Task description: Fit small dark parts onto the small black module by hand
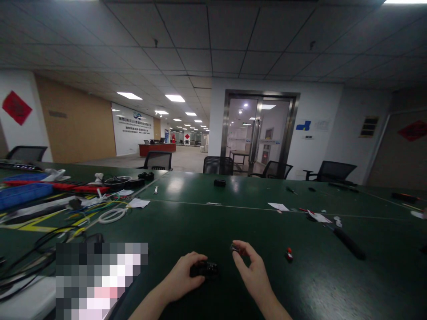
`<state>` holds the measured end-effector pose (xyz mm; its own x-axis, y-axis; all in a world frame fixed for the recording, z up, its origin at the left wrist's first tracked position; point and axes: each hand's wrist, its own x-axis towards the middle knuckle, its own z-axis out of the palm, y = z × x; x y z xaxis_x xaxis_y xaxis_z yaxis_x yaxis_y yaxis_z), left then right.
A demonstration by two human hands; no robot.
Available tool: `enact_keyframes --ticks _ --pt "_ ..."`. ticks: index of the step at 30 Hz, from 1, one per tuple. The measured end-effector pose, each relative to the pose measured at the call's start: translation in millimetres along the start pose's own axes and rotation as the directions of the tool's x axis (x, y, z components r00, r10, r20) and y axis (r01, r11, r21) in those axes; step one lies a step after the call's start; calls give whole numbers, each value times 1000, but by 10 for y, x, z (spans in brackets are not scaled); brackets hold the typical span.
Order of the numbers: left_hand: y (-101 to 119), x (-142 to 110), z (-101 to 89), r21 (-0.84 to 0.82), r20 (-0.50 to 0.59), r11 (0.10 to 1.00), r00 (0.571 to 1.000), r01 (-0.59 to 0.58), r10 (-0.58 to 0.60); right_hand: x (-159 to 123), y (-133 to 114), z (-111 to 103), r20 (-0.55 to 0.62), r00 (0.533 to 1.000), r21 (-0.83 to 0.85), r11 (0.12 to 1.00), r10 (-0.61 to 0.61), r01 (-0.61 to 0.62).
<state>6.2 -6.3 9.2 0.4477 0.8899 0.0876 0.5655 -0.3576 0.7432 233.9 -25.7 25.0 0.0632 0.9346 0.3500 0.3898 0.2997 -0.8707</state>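
Note:
On the green table (180,231), my left hand (185,275) is closed round one end of a small black box-shaped device (209,269). Its shiny right part sticks out past my fingers, and its exact kind does not show. To the right and apart from it, my right hand (250,266) pinches a small dark, partly shiny piece (234,247) between thumb and fingertips. Farther right lies a small red and dark object (289,254), nearest to my right hand and untouched.
Cables (50,242), a coiled white cord (112,216) and blue trays (26,195) crowd the left. A black block (219,182) stands at the far side. Papers (318,216) and a long black-handled tool (348,243) lie to the right. Chairs (218,165) line the far edge.

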Motion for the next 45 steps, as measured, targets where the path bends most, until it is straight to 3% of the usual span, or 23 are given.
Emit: enact_keyframes --ticks 12,20,25,32,45 --pt "-15 16 3 16 -8 1000 1000 6 -6 -45 -28 119 181 983 -95 995 -4 21" --pt "-92 54 51 34 -23 999 999 -23 24 -50 -17 265 322 944 -156 980 -71 127" --pt "-99 64 56 56 -40 998 998 -43 45 -85 -68 306 410 911 -212 966 -50 149" --pt "-81 55 47 46 -36 999 999 -27 28 -93 -69 362 442 897 -340 928 15 152" --pt "-136 72 84 18 -48 999 998 -42 43 -147 -149 333 501 863 -401 870 -55 288"
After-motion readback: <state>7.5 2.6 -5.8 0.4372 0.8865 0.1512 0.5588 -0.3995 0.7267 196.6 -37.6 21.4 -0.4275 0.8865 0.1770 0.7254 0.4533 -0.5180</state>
